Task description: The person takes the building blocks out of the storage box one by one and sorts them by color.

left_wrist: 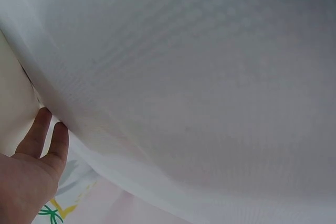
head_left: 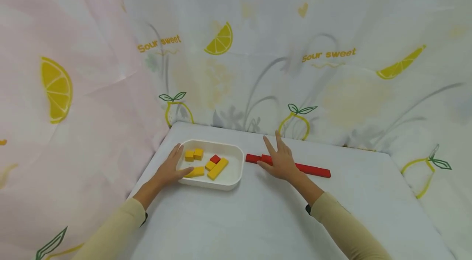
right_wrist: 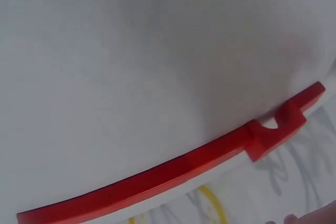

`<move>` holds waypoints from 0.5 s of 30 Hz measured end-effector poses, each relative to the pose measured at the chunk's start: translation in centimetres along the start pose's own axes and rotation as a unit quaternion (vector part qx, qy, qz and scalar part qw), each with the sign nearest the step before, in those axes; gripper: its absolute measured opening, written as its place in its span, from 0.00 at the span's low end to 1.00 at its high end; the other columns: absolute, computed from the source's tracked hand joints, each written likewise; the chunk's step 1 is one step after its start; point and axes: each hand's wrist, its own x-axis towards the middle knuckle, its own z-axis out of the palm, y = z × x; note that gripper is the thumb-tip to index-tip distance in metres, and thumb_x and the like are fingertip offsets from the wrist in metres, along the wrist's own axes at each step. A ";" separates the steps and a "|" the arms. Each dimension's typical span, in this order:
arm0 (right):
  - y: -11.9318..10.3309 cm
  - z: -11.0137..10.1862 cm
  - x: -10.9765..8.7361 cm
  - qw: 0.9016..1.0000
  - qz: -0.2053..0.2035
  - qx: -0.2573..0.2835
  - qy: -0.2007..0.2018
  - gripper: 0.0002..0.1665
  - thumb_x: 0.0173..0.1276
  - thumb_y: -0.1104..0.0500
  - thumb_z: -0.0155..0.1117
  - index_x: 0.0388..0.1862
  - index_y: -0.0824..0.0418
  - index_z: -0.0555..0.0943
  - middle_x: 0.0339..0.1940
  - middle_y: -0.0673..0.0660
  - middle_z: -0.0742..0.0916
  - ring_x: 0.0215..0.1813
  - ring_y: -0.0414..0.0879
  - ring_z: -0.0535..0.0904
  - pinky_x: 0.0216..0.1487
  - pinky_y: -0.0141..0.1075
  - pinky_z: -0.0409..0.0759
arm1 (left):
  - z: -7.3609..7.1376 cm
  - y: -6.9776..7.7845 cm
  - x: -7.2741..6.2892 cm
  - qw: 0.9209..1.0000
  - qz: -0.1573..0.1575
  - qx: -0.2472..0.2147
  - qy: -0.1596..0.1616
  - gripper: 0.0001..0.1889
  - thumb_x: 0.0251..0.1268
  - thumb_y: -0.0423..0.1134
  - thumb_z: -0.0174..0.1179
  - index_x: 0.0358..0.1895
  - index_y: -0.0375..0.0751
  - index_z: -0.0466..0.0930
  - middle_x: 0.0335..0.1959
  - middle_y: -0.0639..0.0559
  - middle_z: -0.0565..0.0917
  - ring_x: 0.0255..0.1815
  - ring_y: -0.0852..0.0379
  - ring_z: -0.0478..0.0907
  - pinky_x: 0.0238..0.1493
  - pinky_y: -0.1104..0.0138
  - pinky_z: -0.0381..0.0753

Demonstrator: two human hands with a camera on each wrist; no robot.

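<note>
My left hand (head_left: 170, 171) lies along the left side of a white tray (head_left: 236, 184), its fingers extended and its thumb over the near-left rim. Inside the tray are several yellow blocks (head_left: 218, 169) and one small red block (head_left: 215, 159). My right hand (head_left: 282, 163) is over a row of red blocks (head_left: 313, 170), with its fingers spread and nothing held. In the right wrist view, the red row (right_wrist: 142, 184) includes a block with a rounded notch (right_wrist: 278, 135). Fingers of the left hand (left_wrist: 31, 177) appear straight in the left wrist view.
Both hands are over a white-covered table (head_left: 236, 223). Behind it hangs a white cloth (head_left: 258, 67) printed with lemons and lettering. A pinkish cloth (head_left: 85, 137) closes off the left side.
</note>
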 end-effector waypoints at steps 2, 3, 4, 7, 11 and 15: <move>-1.0 0.2 0.6 1.000 -0.007 0.008 0.002 0.55 0.66 0.36 0.63 0.82 0.47 0.46 0.83 0.62 0.39 0.78 0.66 0.52 0.74 0.66 0.57 | 0.0 0.1 0.0 1.000 0.000 0.000 0.000 0.54 0.63 0.59 0.61 0.79 0.34 0.40 0.81 0.33 0.40 0.79 0.31 0.47 0.73 0.35 0.52; -1.5 0.3 0.9 1.000 -0.012 0.012 0.002 0.55 0.66 0.37 0.63 0.82 0.47 0.46 0.83 0.62 0.39 0.78 0.66 0.52 0.74 0.66 0.57 | -0.1 0.1 -0.1 1.000 -0.002 0.002 -0.001 0.54 0.62 0.59 0.61 0.79 0.35 0.40 0.81 0.33 0.40 0.79 0.32 0.47 0.73 0.36 0.53; -2.0 0.5 1.0 1.000 -0.016 0.014 0.001 0.54 0.66 0.37 0.63 0.82 0.47 0.46 0.83 0.61 0.38 0.78 0.66 0.53 0.74 0.66 0.58 | 0.1 0.2 -0.2 1.000 -0.003 0.003 -0.001 0.54 0.62 0.59 0.61 0.79 0.35 0.40 0.81 0.33 0.40 0.79 0.32 0.47 0.73 0.36 0.53; -3.5 0.9 1.5 0.999 -0.027 0.026 0.004 0.53 0.67 0.38 0.63 0.82 0.46 0.47 0.83 0.61 0.40 0.79 0.64 0.53 0.74 0.64 0.58 | 0.2 0.3 -0.5 1.000 -0.003 0.005 0.004 0.53 0.63 0.58 0.62 0.79 0.35 0.40 0.81 0.33 0.41 0.79 0.32 0.48 0.73 0.36 0.54; -5.6 1.1 2.4 0.998 -0.043 0.042 0.007 0.50 0.68 0.39 0.62 0.82 0.47 0.50 0.83 0.61 0.45 0.79 0.63 0.54 0.74 0.63 0.60 | 0.1 0.4 -0.6 1.000 -0.003 0.007 0.009 0.52 0.63 0.57 0.61 0.80 0.35 0.40 0.81 0.34 0.41 0.79 0.32 0.48 0.73 0.36 0.53; -7.4 1.5 3.3 0.996 -0.060 0.057 0.015 0.47 0.68 0.41 0.64 0.80 0.48 0.54 0.82 0.61 0.50 0.77 0.61 0.61 0.71 0.58 0.68 | -0.1 0.4 -0.1 1.000 -0.001 0.007 0.010 0.53 0.63 0.58 0.61 0.80 0.37 0.40 0.81 0.35 0.40 0.79 0.33 0.47 0.74 0.37 0.53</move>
